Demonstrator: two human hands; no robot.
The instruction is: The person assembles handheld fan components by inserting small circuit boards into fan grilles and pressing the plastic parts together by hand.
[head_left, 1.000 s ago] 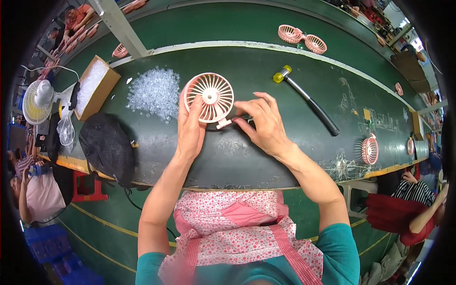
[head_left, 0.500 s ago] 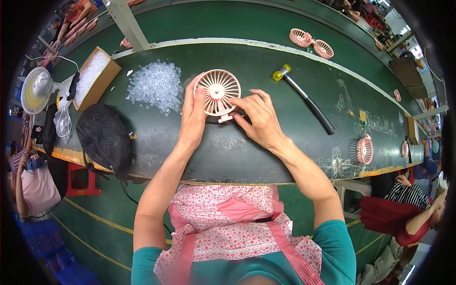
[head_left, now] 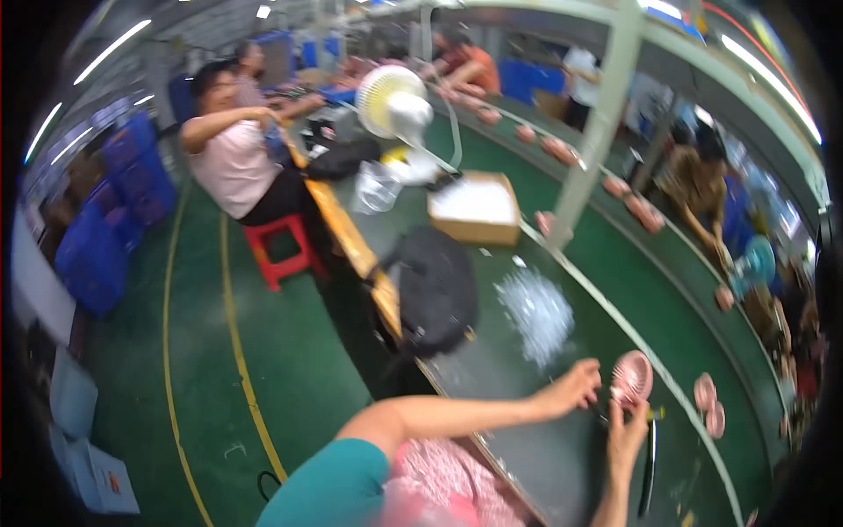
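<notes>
The small pink round fan [head_left: 632, 376] is upright above the dark work table, gripped low down by my right hand [head_left: 626, 432]. My left hand [head_left: 569, 390] is just to the left of the fan, apart from it. Its fingers are bent but spread, with nothing visible in them; motion blurs them somewhat. Partly hidden behind my right hand is a hammer with a yellow head and black handle [head_left: 649, 470]. Beyond my left hand lies a heap of small clear plastic pieces [head_left: 536, 318].
A black mesh bag [head_left: 436, 294] rests at the table's near edge. Farther along are a cardboard box [head_left: 474, 232] and a white desk fan [head_left: 406, 117]. Pink fans [head_left: 705, 393] lie past the pale strip. A co-worker [head_left: 235, 162] sits on a red stool [head_left: 283, 250] at left.
The view has swung to the left, bringing the aisle and co-workers into sight. My left hand has come off the pink fan, while my right hand now holds it from below.
</notes>
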